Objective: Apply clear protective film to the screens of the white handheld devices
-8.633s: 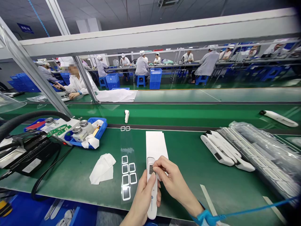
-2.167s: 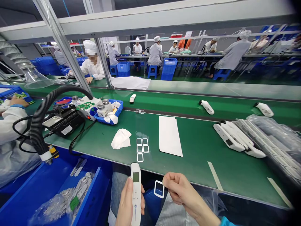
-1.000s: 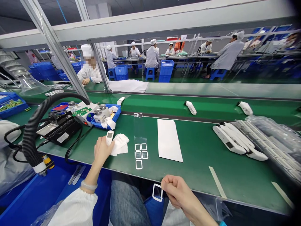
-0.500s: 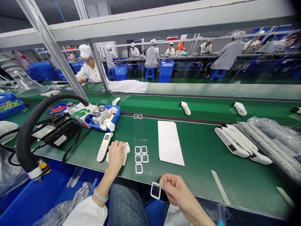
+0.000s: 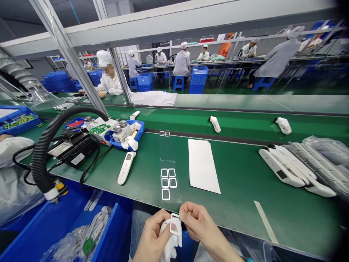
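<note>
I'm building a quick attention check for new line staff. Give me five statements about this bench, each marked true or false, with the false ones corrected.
1. The right hand pinches the edge of a white-framed panel. True.
2. The left hand grips the white handheld device with the small display. False: it holds a white cloth; the device lies on the green table.
3. Five more panels form a group at the near end of the clear film. True.
4. The white sheets lie left of the film. False: they lie right of it.
5. Two metal-lidded jars stand in the blue tray. True.
</note>
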Demonstrator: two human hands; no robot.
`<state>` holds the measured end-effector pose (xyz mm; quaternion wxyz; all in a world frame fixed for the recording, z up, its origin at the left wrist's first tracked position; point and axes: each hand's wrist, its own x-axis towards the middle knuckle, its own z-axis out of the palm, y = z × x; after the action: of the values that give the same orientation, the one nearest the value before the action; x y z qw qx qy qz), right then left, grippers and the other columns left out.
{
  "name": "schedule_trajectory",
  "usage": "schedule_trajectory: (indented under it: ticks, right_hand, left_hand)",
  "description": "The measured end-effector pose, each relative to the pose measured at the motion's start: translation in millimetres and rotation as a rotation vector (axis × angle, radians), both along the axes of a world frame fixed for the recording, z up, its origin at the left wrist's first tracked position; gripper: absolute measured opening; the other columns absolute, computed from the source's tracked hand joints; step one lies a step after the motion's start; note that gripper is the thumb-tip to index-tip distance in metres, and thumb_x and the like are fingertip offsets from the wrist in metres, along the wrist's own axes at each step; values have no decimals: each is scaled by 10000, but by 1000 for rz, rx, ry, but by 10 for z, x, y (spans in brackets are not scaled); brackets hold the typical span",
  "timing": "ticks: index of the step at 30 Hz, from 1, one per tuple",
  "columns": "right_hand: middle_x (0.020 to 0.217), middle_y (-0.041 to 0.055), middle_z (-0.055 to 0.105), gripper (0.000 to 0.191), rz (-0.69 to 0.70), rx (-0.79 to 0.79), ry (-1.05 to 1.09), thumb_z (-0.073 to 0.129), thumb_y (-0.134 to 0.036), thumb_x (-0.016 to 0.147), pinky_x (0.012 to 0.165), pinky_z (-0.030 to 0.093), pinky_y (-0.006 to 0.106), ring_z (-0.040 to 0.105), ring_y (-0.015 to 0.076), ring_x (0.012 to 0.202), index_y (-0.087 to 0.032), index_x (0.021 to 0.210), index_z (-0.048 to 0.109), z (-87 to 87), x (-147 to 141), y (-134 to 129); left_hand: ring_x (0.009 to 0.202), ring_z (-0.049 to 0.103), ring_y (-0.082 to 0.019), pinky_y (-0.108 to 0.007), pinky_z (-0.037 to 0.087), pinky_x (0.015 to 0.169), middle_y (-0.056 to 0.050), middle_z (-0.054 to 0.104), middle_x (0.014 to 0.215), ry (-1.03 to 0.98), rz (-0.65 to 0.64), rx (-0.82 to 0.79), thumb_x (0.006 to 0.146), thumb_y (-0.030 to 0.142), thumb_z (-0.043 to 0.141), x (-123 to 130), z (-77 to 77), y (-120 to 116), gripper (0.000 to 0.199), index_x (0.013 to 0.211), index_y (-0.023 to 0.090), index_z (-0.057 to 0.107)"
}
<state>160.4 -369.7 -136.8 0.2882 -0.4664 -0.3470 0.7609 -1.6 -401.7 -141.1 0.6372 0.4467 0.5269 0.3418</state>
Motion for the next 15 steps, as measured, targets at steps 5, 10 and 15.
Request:
schedule_trajectory:
  ticks: [5,10,15]
  right_hand:
    - [421,-104,264,610,-66,33,-20,674,-702,614,392,120,156,185,-10,368,-163,688,398,-41,19,6]
    - [418,-96,268,497,-326,180,-4,630,-607,742,424,145,165,193,-1,387,-155,731,424,63,203,192]
    - [469,-64,344,421,-517,457,-251,584,-544,799,454,238,170,288,23,426,-140,780,467,182,580,804]
  left_hand:
    - [722,489,-81,-157,386,690,-35,518,769,40,-36,78,787,446,603,-35,40,28,338,743,112,634]
    - [803,542,-112,-161,414,715,-43,593,880,205,150,148,783,487,590,-243,180,403,356,914,161,647]
    - [1171,511,-203,-309,397,1025,-51,570,1240,658,266,496,835,491,482,-506,184,1240,456,1210,243,555]
